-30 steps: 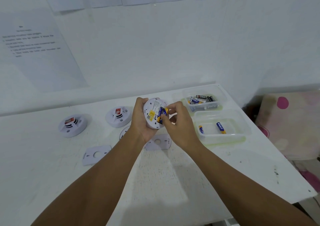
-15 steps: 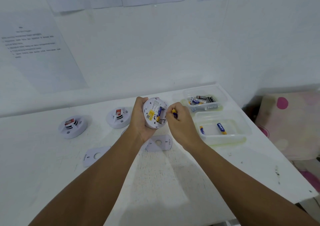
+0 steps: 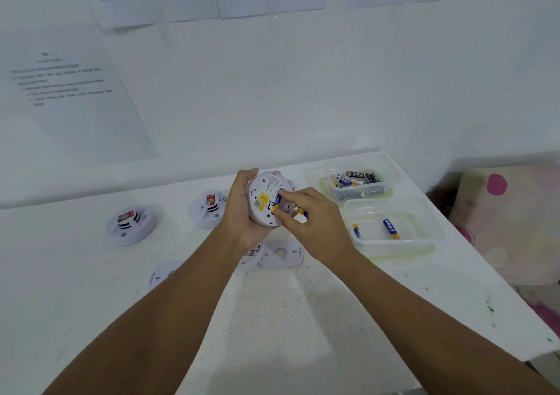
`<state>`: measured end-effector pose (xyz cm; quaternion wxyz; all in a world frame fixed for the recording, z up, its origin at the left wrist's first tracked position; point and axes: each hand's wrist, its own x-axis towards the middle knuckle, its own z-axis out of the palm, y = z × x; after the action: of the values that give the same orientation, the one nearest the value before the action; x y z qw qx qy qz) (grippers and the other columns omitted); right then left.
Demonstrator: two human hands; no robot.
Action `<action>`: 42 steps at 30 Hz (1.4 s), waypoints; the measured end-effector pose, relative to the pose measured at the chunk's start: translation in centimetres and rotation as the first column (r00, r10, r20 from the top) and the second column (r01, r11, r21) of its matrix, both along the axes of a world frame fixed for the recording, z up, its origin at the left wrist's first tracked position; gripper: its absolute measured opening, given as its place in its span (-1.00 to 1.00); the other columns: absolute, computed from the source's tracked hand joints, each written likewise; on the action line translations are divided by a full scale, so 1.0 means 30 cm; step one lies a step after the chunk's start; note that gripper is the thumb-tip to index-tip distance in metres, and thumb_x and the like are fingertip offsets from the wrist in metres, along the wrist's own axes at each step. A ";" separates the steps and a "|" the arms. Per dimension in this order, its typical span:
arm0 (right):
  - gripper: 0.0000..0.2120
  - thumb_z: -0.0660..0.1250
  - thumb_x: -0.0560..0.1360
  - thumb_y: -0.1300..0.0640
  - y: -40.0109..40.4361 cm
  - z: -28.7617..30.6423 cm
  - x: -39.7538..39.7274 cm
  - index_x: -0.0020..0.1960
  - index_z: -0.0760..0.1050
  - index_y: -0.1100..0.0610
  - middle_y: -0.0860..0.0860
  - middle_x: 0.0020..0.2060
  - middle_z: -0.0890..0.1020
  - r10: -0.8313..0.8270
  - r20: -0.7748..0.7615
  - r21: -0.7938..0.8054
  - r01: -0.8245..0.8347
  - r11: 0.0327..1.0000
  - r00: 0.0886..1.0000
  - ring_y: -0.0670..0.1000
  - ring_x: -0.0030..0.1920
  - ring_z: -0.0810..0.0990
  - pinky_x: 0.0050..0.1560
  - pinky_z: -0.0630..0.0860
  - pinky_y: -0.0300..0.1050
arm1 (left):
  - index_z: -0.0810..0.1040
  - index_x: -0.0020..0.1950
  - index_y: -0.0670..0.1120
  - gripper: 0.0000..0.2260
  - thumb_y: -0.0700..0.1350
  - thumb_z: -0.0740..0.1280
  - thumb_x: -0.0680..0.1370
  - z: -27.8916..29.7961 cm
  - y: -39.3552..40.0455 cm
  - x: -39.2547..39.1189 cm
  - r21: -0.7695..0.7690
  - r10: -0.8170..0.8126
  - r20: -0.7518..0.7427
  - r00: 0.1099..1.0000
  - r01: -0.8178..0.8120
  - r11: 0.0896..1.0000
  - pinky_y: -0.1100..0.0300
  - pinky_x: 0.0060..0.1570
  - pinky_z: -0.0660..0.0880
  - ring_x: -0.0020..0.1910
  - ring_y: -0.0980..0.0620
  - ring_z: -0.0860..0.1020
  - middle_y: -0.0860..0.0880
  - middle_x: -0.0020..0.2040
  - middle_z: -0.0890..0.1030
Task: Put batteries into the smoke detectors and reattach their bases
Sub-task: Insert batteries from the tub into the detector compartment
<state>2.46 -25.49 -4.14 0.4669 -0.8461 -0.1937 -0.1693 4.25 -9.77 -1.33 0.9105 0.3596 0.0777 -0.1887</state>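
At frame centre, keep your left hand (image 3: 242, 213) clasped around the smoke detector (image 3: 263, 198) while your right hand (image 3: 312, 222), pinching the battery (image 3: 276, 203), presses it squarely into the bay.

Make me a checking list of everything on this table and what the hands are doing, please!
Surface: white table, scuffed, dark specks near the right edge.
Job's things: held smoke detector, back facing up, one battery in its slot; two more detectors on the table; loose bases; near tub with two batteries; far tub with several.
Clutter: nothing seen.
Hands: left hand grips the detector; right hand presses at the slot and holds a spare battery.
Cables: nothing seen.
Surroundings: papers on the wall; spotted cushion at the right.
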 end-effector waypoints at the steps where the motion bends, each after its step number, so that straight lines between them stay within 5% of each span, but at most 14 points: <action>1: -0.63 0.49 0.51 0.06 0.002 0.001 -0.002 0.31 0.63 0.04 -0.05 0.09 0.66 0.001 0.003 -0.009 -0.001 1.000 1.000 -0.11 0.02 0.61 0.01 0.57 -0.16 | 0.64 0.14 -0.08 -0.64 0.15 0.33 0.52 0.004 0.002 0.000 0.008 -0.012 -0.005 1.000 0.012 1.000 0.07 -0.08 0.60 0.05 -0.11 0.59 -0.17 0.10 0.67; 9: -0.64 0.47 0.48 -0.02 0.009 -0.005 -0.002 0.23 0.66 0.08 -0.05 0.04 0.71 -0.038 -0.024 -0.109 0.036 0.993 0.999 -0.04 -0.02 0.65 -0.02 0.60 0.03 | 0.63 0.16 -0.05 -0.65 0.12 0.39 0.47 0.003 0.009 0.003 0.174 -0.057 -0.025 0.998 0.061 0.983 0.08 -0.12 0.52 -0.08 -0.05 0.61 -0.11 0.04 0.68; 19: -0.56 0.39 0.39 -0.18 -0.015 0.020 0.020 0.16 0.68 0.05 -0.10 -0.01 0.71 0.047 -0.057 -0.069 -0.051 0.996 0.997 -0.08 -0.04 0.65 -0.02 0.62 0.00 | 0.69 0.05 -0.10 -0.69 0.10 0.30 0.59 0.015 0.012 -0.009 0.140 -0.039 -0.020 0.999 0.041 0.989 0.04 -0.06 0.56 -0.13 -0.06 0.65 -0.12 -0.03 0.70; 22: -0.62 0.49 0.43 -0.02 -0.008 0.008 0.007 0.22 0.66 0.07 -0.08 0.05 0.71 0.040 -0.098 -0.030 -0.043 0.999 0.994 -0.16 -0.03 0.63 0.00 0.60 -0.12 | 0.66 0.06 -0.08 -0.72 0.09 0.31 0.58 0.003 0.008 -0.010 0.149 0.001 -0.029 1.000 0.004 0.989 0.09 -0.13 0.59 -0.15 -0.05 0.65 -0.11 -0.05 0.69; 25: -0.66 0.45 0.52 0.09 0.017 0.014 -0.026 0.29 0.63 0.06 -0.07 0.07 0.70 0.028 -0.156 0.035 -0.023 0.999 0.987 -0.34 -0.23 0.52 -0.14 0.39 -0.45 | 0.64 0.04 -0.07 -0.73 0.09 0.29 0.59 -0.006 -0.008 -0.006 0.173 0.068 -0.014 0.998 -0.064 0.983 0.14 -0.20 0.56 -0.20 -0.03 0.64 -0.10 -0.09 0.69; 27: -0.73 0.42 0.56 0.06 0.034 0.022 -0.036 0.26 0.64 0.02 -0.12 0.02 0.70 0.029 -0.228 0.117 -0.002 0.993 0.973 -0.33 -0.23 0.53 -0.16 0.39 -0.45 | 0.64 -0.02 -0.07 -0.73 0.09 0.28 0.60 -0.005 -0.019 -0.007 0.197 0.103 -0.007 0.995 -0.100 0.975 0.18 -0.29 0.56 -0.27 -0.02 0.64 -0.09 -0.16 0.68; 32: -0.76 0.52 0.49 0.06 0.038 0.050 -0.005 0.15 0.63 -0.04 -0.07 -0.01 0.73 0.088 -0.481 0.379 0.116 0.918 0.872 -0.10 0.00 0.69 0.02 0.62 -0.16 | 0.65 -0.03 -0.04 -0.74 0.11 0.30 0.59 -0.016 -0.032 -0.003 0.288 0.125 0.005 0.992 -0.121 0.950 0.10 -0.13 0.45 -0.18 -0.01 0.54 -0.07 -0.10 0.61; 37: -0.73 0.58 0.45 0.17 0.020 0.080 0.002 0.11 0.61 0.08 0.06 -0.02 0.69 0.166 -0.646 0.432 0.178 0.884 0.745 -0.09 -0.30 0.53 -0.48 0.36 -0.32 | 0.73 -0.05 -0.06 -0.71 0.09 0.29 0.60 -0.037 -0.032 -0.005 0.274 0.138 0.002 0.990 -0.133 0.952 0.03 0.01 0.48 -0.12 -0.06 0.59 -0.11 -0.07 0.66; 42: -0.72 0.57 0.43 0.26 0.008 0.102 0.005 0.09 0.59 0.17 0.10 -0.17 0.67 0.234 -0.765 0.466 0.265 0.844 0.600 -0.08 -0.55 0.28 -0.48 0.18 -0.20 | 0.75 -0.17 -0.06 -0.64 0.07 0.25 0.62 -0.042 -0.019 -0.009 0.203 0.129 0.020 0.991 -0.130 0.970 0.07 -0.11 0.46 -0.23 -0.03 0.59 -0.12 -0.14 0.68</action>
<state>2.60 -25.26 -1.07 0.7180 -0.6661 0.0988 0.1760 3.99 -10.32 -2.60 0.8794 0.4460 0.1169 -0.1187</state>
